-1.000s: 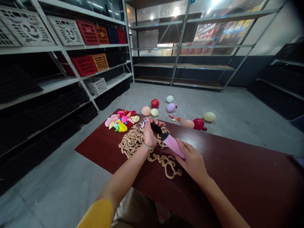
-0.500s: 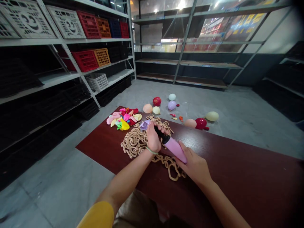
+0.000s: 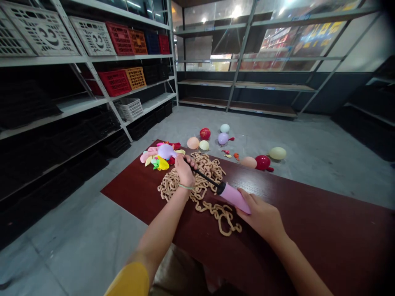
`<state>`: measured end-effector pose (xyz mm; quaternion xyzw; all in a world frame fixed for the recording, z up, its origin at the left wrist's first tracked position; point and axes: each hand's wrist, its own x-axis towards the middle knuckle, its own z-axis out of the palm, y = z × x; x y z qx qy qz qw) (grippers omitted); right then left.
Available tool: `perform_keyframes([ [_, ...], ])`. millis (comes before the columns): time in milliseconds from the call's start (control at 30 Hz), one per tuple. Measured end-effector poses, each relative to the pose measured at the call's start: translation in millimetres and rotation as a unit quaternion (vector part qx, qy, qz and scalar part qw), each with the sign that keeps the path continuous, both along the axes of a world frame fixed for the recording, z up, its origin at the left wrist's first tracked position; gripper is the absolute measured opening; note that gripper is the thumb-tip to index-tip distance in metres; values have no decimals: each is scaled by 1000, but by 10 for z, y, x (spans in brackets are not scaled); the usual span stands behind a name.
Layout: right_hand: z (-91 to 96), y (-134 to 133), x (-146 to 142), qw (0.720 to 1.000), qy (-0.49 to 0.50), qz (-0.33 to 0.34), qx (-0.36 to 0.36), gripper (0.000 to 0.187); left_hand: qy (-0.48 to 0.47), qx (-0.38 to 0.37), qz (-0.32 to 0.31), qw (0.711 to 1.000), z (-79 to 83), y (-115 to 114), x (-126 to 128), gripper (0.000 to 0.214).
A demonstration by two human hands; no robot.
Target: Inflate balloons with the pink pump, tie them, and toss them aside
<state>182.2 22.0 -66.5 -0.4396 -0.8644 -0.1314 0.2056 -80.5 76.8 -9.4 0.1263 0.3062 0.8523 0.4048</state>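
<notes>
My left hand [image 3: 184,171] grips the black nozzle end of a hand pump, pinching a small purple balloon [image 3: 166,151] that is partly inflated there. The pump's pink barrel [image 3: 236,197] lies in my right hand [image 3: 262,214], and its thin black rod is drawn out between the two hands. Both hands hover over a dark red table [image 3: 308,234]. Under them lies a tangled beige balloon chain [image 3: 200,185]. A heap of flat coloured balloons [image 3: 157,160] sits at the table's far left corner, just beyond the purple balloon.
Several inflated balloons [image 3: 262,161] lie on the grey floor beyond the table. Metal shelving with white, red and orange crates [image 3: 119,39] runs along the left. More shelves [image 3: 247,86] stand at the back and right.
The pump has been pulled apart: my left hand moved away to the left with the nozzle, the black rod now shows, and the purple balloon has swelled from flat to rounded.
</notes>
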Motion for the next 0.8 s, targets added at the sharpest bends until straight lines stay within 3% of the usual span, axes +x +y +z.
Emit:
perform_keyframes([
  [200, 4, -98, -144, 997, 50, -33, -48, 49, 30, 2, -124, 992, -185, -101, 551, 30],
  [300, 4, -107, -192, 997, 53, -24, -54, 50, 29, 1, -144, 989, -215, -108, 619, 33],
  [467, 29, -22, -67, 999, 27, 17, -20, 49, 22, 0, -104, 994, -76, -44, 349, 32],
  [667, 72, 138, 256, 997, -15, 41, 59, 40, -21, 20, -8, 1000, 99, 4, -131, 33],
  [800, 31, 91, 173, 998, -14, 23, 62, 38, -31, 25, -4, 999, 53, -15, -80, 37],
])
